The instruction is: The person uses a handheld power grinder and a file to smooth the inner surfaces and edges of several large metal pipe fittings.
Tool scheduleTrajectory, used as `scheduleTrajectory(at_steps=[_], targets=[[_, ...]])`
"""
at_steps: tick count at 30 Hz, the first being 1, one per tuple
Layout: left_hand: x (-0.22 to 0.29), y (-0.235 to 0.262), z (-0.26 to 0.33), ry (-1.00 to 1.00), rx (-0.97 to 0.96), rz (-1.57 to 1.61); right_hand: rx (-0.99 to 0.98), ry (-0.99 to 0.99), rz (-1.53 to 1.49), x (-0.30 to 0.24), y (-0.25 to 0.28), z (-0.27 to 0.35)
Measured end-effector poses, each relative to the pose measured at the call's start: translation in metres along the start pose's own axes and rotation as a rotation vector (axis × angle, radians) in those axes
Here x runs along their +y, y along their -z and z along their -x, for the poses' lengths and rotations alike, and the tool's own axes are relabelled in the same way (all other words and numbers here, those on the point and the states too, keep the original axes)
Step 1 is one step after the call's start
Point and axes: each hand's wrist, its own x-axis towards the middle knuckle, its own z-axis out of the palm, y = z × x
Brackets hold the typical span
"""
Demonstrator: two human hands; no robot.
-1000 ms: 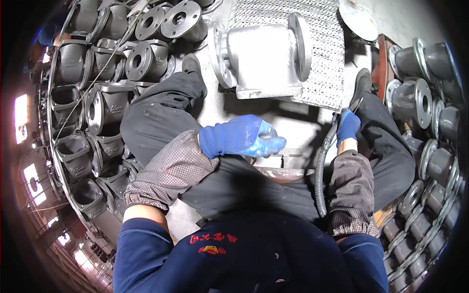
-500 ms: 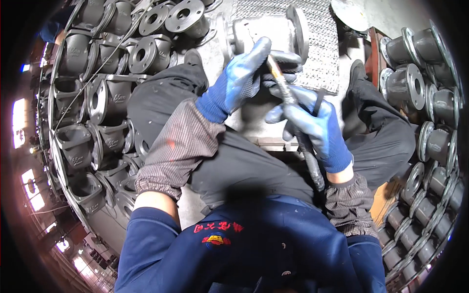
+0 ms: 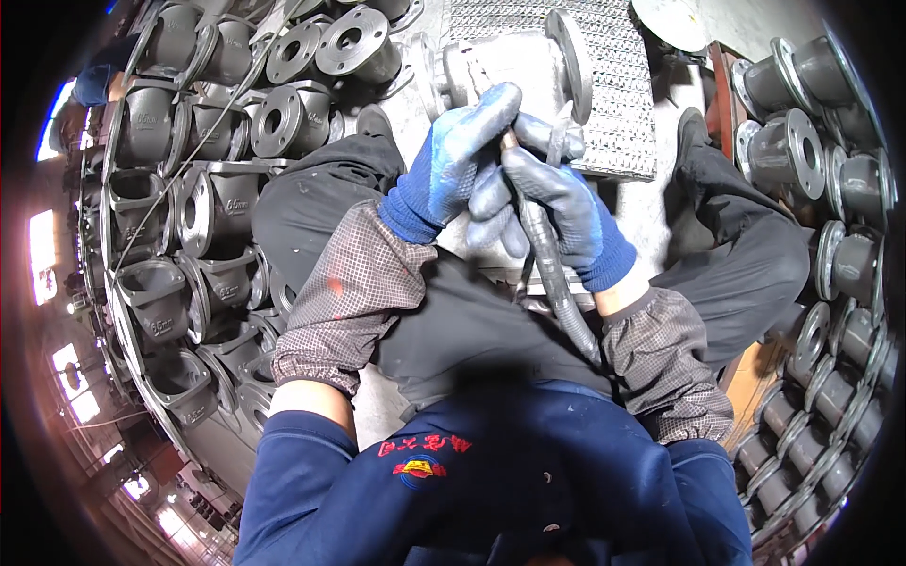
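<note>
Both my hands wear blue gloves with grey palms and meet in front of the workpiece. A dark, tape-wrapped hose-like tool (image 3: 549, 269) runs from between them down toward my right forearm. My right hand (image 3: 557, 193) is closed around its upper part, with a flat grey strip (image 3: 560, 134) standing up beside the fingers. The fingers of my left hand (image 3: 462, 165) close about the narrow upper end, partly hiding it. Just beyond my hands lies a flanged metal valve body (image 3: 505, 66) on its side, apart from the gloves as far as I can see.
A ribbed metal plate (image 3: 618, 123) lies under the valve body. Stacks of grey flanged castings rise at the left (image 3: 226, 203) and right (image 3: 783, 156). A round pale disc (image 3: 672, 24) is at the far right. Another person's blue sleeve (image 3: 92, 85) shows at the upper left.
My right hand has moved up and left along the hose-like tool, close against my left hand. The tool's lower part has swung slightly left, and its pale upper end is now mostly covered.
</note>
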Motion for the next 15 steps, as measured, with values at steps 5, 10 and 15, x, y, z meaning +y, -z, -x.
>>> scheduleTrajectory(at_steps=[5,10,15], targets=[[0.003,-0.014,-0.009,0.093,-0.016,-0.05,0.343,0.071,0.285,-0.005,-0.01,0.008],[-0.014,-0.026,-0.007,-0.414,-0.015,-0.473,0.382,0.532,0.741,-0.001,0.006,0.01],[-0.016,-0.027,-0.01,-0.177,-0.057,-0.446,0.629,0.121,0.218,-0.002,0.006,0.006]])
